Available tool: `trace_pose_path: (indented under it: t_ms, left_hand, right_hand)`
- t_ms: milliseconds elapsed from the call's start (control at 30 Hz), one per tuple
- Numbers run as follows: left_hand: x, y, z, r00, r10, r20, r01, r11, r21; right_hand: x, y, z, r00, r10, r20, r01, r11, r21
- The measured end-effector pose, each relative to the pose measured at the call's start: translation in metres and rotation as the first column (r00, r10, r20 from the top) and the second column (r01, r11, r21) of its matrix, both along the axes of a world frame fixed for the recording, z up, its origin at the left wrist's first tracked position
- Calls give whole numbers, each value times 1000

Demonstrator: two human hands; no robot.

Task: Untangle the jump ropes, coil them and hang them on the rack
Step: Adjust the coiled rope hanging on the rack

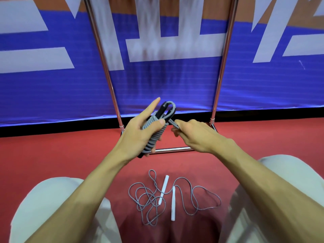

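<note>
Head view: left hand [138, 132] grips the wound jump rope [157, 135], raised above the floor in front of the rack's lower part. Its grey cord is wrapped in tight turns around a pair of black handles [162, 109]. The thumb presses on the upper turns, the lower fingers curl round the bundle, and the index finger points straight up beside the handle ends. Right hand [194, 135] is closed, pinching the cord's free strand just beside the top of the bundle; a short loop of cord stands above the windings. Rack [108, 74] is a chrome tube frame with two uprights and a low cross bar [173, 149], standing on the red floor [52, 155] against a blue banner [52, 93] with white lettering. Second jump rope [150, 199], grey cord with two white handles [173, 204], lies loose on the floor between the person's knees [52, 207], well apart from both hands. Its cord overlaps itself in several loops at the left and runs in one wide bend at the right. The handles lie near each other, roughly parallel.
</note>
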State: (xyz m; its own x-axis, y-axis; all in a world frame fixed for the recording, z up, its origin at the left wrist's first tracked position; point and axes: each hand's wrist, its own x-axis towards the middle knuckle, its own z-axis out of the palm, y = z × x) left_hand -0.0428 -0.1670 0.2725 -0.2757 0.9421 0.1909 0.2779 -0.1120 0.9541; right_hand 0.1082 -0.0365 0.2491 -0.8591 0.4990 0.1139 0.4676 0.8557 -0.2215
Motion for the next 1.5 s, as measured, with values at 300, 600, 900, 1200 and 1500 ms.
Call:
trace_pose_path:
  t_ms: [300,600,900,1200,1500]
  left_hand:
    - [-7,8,-13,967,172,-186,-188,979,-73]
    - [-7,12,-13,988,129,-86,-147,956,-255]
    - [-7,6,-9,975,-1,224,83,931,-355]
    - [10,13,-6,937,-5,349,145,915,-377]
    - [12,11,-10,894,121,431,73,911,-407]
  right_hand:
    - [0,-11,8,984,130,-120,-143,984,-108]
    - [-1,-22,17,722,-119,-681,-316,820,-478]
    - [-2,-12,17,723,-87,-686,-268,879,-394]
    - [-11,-17,19,519,-323,-791,-160,873,-461]
    - [-13,-9,34,640,-385,-665,-449,515,-730]
